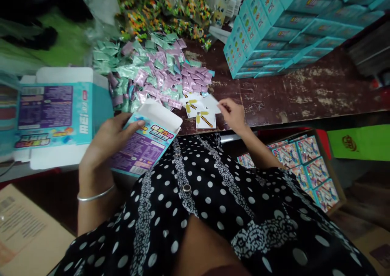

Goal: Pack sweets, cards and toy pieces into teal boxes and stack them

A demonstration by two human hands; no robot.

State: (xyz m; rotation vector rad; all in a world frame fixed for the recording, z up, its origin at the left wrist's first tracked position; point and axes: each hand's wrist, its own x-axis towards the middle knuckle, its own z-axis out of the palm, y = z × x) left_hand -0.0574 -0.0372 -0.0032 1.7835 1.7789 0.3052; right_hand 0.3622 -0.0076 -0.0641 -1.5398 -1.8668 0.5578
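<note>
My left hand (112, 135) grips a teal and purple printed carton (143, 146), tilted, with its white end flap (164, 115) standing out toward the table. My right hand (233, 113) pinches the edge of a white card (212, 104) between thumb and fingers. Just under and beside that card lie a few more white cards (206, 120) printed with a yellow and black pixel-style pickaxe. Behind the cards spreads a heap of small green and purple sachets (158, 70), close to the held carton's flap.
Flattened teal cartons (62, 117) lie at the left. Stacked teal boxes (274, 36) stand back right on the worn brown table (274, 93). Bags of orange and green pieces (164, 9) sit at the back. A carton of small colourful boxes (310, 166) stands below right, a brown cardboard box (30, 231) below left.
</note>
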